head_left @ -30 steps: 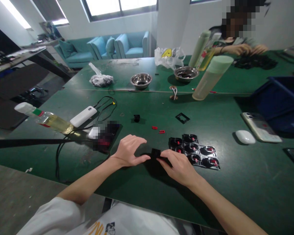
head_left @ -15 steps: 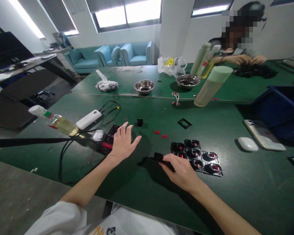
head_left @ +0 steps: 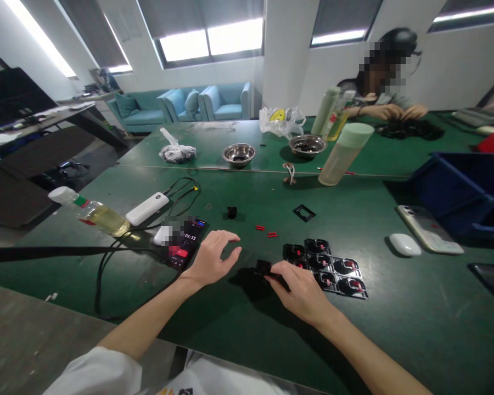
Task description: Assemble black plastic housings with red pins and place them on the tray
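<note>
My right hand (head_left: 300, 291) pinches a small black plastic part (head_left: 263, 267) just above the green table; its exact kind is hard to make out. To the left of it, my left hand (head_left: 216, 257) holds nothing, its thumb and fingers apart. Beside that hand lies a phone (head_left: 188, 241) with a timer on its screen. Several black parts with red pieces inside (head_left: 323, 262) sit in a block right of my right hand. Beyond the hands are two small red clips (head_left: 271, 235), a small black block (head_left: 231, 212) and a flat black frame (head_left: 303, 213).
At the left are a bottle of yellow liquid (head_left: 101, 218), a white power bank (head_left: 147, 208) and cables. Two metal bowls (head_left: 239, 155) and a tall bottle (head_left: 341, 156) stand farther back. A blue bin (head_left: 448, 186), phone and white case (head_left: 405, 244) are at right. Another person sits opposite.
My left hand has moved right and down, off the phone and closer to the black part, its fingers curling in. My right hand keeps its hold. The view has tilted slightly.
</note>
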`<state>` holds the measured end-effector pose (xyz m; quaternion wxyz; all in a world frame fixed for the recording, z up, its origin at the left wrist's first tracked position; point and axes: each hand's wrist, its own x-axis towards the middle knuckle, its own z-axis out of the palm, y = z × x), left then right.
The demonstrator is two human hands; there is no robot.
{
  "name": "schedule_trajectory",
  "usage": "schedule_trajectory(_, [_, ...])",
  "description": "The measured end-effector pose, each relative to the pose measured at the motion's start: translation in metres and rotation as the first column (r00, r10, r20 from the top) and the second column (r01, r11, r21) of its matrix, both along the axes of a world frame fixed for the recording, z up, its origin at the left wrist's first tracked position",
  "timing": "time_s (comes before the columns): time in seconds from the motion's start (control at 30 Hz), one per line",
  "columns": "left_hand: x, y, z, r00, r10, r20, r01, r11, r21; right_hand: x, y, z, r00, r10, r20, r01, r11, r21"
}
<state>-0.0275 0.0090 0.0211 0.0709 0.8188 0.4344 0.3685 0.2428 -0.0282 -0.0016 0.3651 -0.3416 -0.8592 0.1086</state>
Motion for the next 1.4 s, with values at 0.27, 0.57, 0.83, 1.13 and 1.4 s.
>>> schedule_trajectory(0.27, [0.009,-0.004,0.003,0.987,-0.112,0.114,0.143,0.937,-0.318,0.0,0.001,0.003,1.0,0.009,0.015,-0.01,0.998,0.056])
schedule_trajectory(0.57, [0.016,-0.009,-0.005,0.937,-0.281,0.209,0.344,0.848,-0.403,0.001,-0.001,0.002,1.0,0.008,0.029,-0.012,0.991,0.13])
schedule_trajectory(0.83, [0.017,-0.01,-0.005,0.922,-0.298,0.249,0.379,0.828,-0.414,0.0,0.0,0.004,0.999,0.035,0.04,-0.04,0.989,0.143])
schedule_trajectory(1.13, [0.016,-0.009,-0.008,0.942,-0.285,0.174,0.331,0.871,-0.363,-0.002,-0.001,-0.002,0.998,0.044,0.052,-0.051,0.99,0.132])
schedule_trajectory(1.4, [0.014,-0.004,-0.014,0.949,-0.316,-0.013,0.305,0.927,-0.217,-0.004,0.001,0.006,0.997,0.072,0.017,-0.074,0.986,0.149])
